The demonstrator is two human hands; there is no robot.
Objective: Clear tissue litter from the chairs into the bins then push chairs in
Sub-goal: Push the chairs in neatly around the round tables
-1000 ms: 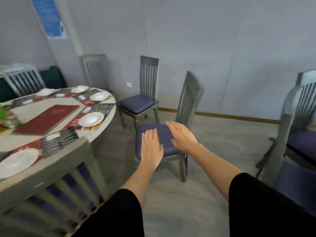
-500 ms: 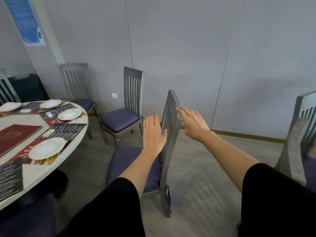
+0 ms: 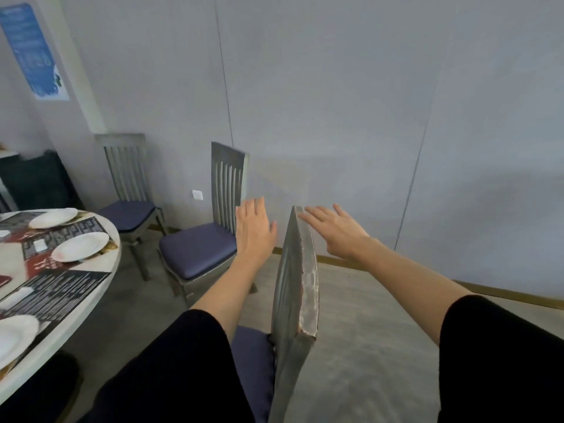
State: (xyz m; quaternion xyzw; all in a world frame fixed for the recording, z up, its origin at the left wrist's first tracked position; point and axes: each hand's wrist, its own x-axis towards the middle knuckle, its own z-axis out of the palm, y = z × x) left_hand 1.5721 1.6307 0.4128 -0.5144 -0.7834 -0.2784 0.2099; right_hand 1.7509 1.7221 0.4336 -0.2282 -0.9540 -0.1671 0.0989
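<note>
A grey slatted chair [image 3: 297, 288] with a purple seat cushion stands right in front of me, its tall backrest seen nearly edge-on. My left hand [image 3: 254, 232] hovers open just left of the backrest top, fingers straight, holding nothing. On the other side of that top rail my right hand [image 3: 334, 228] is open, its fingertips at the rail's upper edge. No tissue or bin shows in the head view.
A round table [image 3: 105, 270] with white plates and menus fills the left. Two more grey chairs stand beyond, one [image 3: 198, 248] near the table and one [image 3: 128, 190] by the wall. Grey wall panels lie ahead, bare floor to the right.
I have stepped closer to the chair and the view swung right. Both hands rose from over the seat cushion to either side of the backrest top.
</note>
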